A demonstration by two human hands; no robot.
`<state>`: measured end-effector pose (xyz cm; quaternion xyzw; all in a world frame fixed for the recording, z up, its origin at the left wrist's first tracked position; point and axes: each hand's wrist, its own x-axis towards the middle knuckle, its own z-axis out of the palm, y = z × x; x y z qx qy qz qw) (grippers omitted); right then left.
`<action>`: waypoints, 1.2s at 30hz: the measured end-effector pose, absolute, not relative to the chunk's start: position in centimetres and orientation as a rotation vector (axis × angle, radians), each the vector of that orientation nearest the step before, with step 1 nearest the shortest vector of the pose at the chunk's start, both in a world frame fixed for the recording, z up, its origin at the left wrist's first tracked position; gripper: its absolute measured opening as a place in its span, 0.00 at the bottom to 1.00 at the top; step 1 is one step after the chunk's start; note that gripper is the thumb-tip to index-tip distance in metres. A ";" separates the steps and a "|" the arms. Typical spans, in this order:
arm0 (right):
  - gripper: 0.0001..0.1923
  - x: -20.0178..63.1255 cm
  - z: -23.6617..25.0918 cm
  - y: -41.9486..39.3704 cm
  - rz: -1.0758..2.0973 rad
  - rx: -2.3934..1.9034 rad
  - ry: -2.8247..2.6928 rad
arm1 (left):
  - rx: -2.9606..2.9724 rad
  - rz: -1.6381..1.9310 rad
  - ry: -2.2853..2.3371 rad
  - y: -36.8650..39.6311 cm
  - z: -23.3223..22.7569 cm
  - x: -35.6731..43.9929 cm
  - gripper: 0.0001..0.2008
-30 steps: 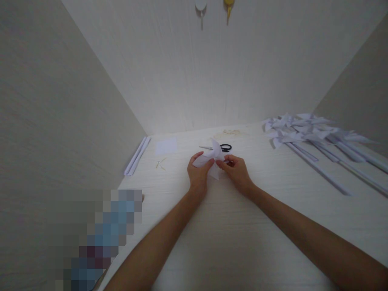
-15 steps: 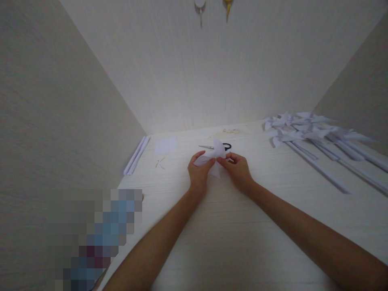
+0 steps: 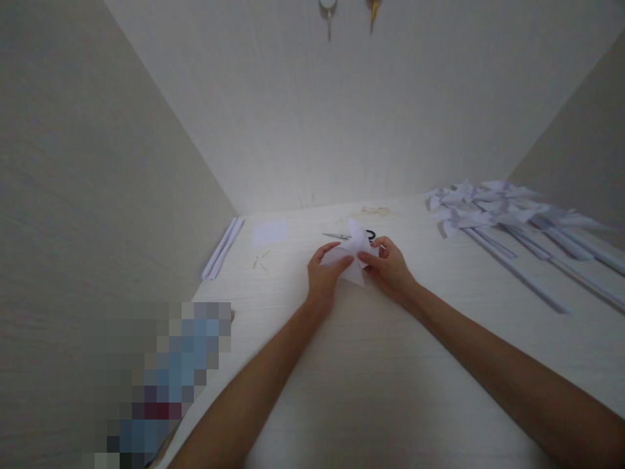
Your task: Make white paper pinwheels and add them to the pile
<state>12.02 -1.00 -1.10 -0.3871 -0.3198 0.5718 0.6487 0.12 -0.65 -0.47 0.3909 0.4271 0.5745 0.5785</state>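
Two hands, left hand (image 3: pixel 323 277) and right hand (image 3: pixel 390 270), are pinching one white paper pinwheel head (image 3: pixel 352 257); one pair of scissors (image 3: pixel 364 235) is lying behind.

Both forearms are bare from the lower edge of the view up to the wrists, with no sleeve, cuff, watch, bracelet or glove on either. The left hand (image 3: pixel 324 276), at about 12 o'clock from its forearm, shows no ring, and its nails look short and plain. The right hand (image 3: pixel 392 271), at about 10 o'clock from its forearm, is likewise bare, with slim fingers and no ring; finer marks are too small to tell.
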 end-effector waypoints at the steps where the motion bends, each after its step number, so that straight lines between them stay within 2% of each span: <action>1: 0.23 12.3 -1.2 -0.9 1.317 -0.880 -0.742 | 0.913 1.291 0.948 -0.5 -0.3 -0.2 0.21; 7: 0.21 13.6 -1.2 -0.8 1.532 -0.891 -0.932 | 0.921 1.018 0.790 0.0 0.5 -2.0 0.15; 16: 0.20 14.0 -1.1 -1.1 1.633 -0.951 -1.184 | 1.188 0.848 0.927 0.1 -0.2 -1.9 0.25; 24: 0.23 13.8 -1.3 -1.2 1.579 -0.924 -1.171 | 1.200 0.894 0.950 0.3 -0.5 -1.8 0.26; 27: 0.24 13.6 -0.9 -1.2 1.468 -0.911 -1.048 | 1.070 1.067 1.008 0.3 -0.6 -1.3 0.24; 31: 0.14 13.9 -1.1 -0.7 1.129 -0.872 -0.990 | 0.889 1.369 1.053 0.5 -0.8 -1.0 0.20; 36: 0.06 14.5 -2.1 -0.5 0.663 -0.902 -1.294 | 0.711 1.481 1.007 0.9 -0.8 -1.1 0.18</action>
